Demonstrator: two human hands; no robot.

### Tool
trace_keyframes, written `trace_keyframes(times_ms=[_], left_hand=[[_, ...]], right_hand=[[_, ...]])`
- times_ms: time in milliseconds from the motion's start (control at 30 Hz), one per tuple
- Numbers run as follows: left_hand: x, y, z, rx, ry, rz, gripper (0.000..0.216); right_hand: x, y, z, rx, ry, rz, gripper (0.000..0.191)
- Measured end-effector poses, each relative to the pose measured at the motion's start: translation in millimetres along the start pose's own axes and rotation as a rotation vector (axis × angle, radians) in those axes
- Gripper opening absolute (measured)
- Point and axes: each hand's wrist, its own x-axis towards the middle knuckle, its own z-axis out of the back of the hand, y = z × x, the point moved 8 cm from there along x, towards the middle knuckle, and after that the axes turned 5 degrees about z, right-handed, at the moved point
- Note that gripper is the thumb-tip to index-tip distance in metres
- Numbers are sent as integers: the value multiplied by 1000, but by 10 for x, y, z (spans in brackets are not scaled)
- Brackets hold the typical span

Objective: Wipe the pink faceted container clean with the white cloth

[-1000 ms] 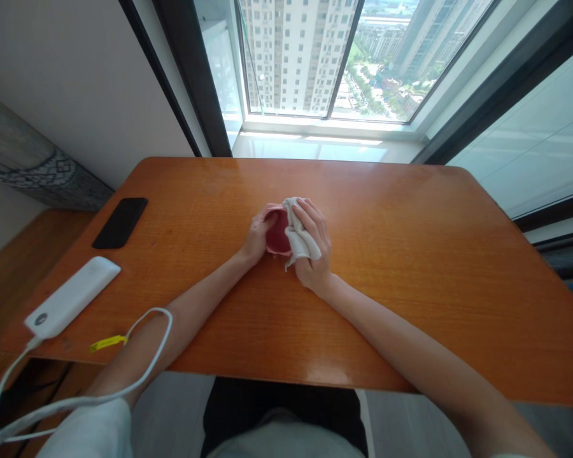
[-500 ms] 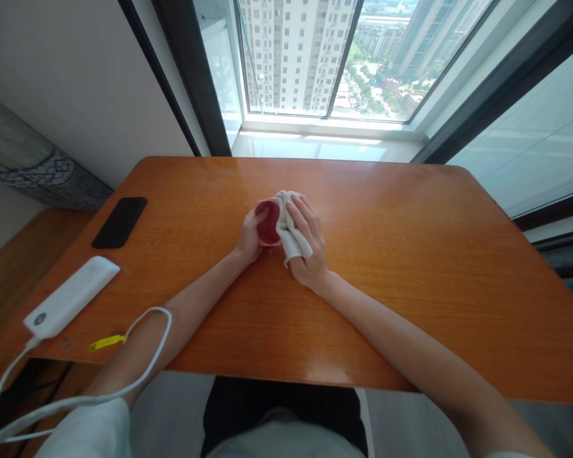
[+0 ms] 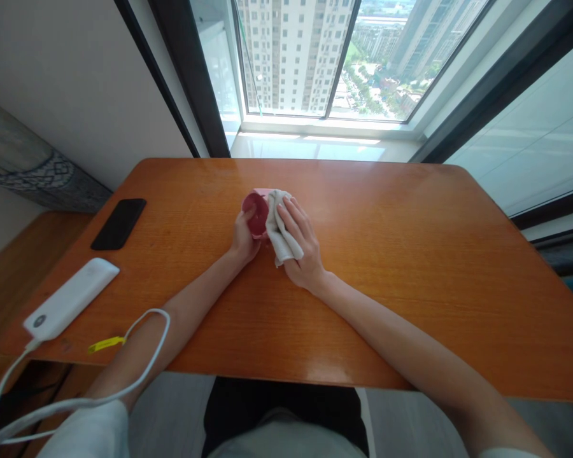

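My left hand [image 3: 245, 238] grips a small pink cup [image 3: 256, 211] from below, tilted so its dark red inside faces me. My right hand [image 3: 302, 245] presses a crumpled white cloth [image 3: 277, 229] against the cup's right side, fingers curled over the cloth. Both hands rest near the middle of the orange wooden table [image 3: 410, 254], and the cup's far side is hidden behind the cloth.
A black phone [image 3: 119, 223] lies at the table's left. Nearer me, a white power bank [image 3: 70, 297] sits with a white cable [image 3: 143, 366] looping over my left forearm and a yellow tag [image 3: 106, 344]. A window ledge runs beyond the far edge.
Both hands, the cup and the cloth have shifted left and slightly away from me. The cup has turned, so less of its inside shows.
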Motion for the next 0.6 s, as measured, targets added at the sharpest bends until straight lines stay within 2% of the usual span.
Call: trace_keyframes(times_ms=[100, 233, 300, 467, 600], left_hand=[[8, -33, 0, -31, 9, -48, 30], [-62, -75, -157, 79, 108, -166, 28], [-60, -62, -164, 79, 120, -154, 29], [27, -20, 5, -72, 22, -65, 31], [-23, -61, -119, 40, 110, -156, 29]], right_hand=[[-5, 17, -9, -9, 12, 12, 69], [-27, -73, 151, -40, -124, -85, 63], [-19, -72, 142, -24, -118, -73, 63], [-2, -5, -24, -11, 18, 1, 71], [-32, -66, 110, -38, -88, -75, 65]])
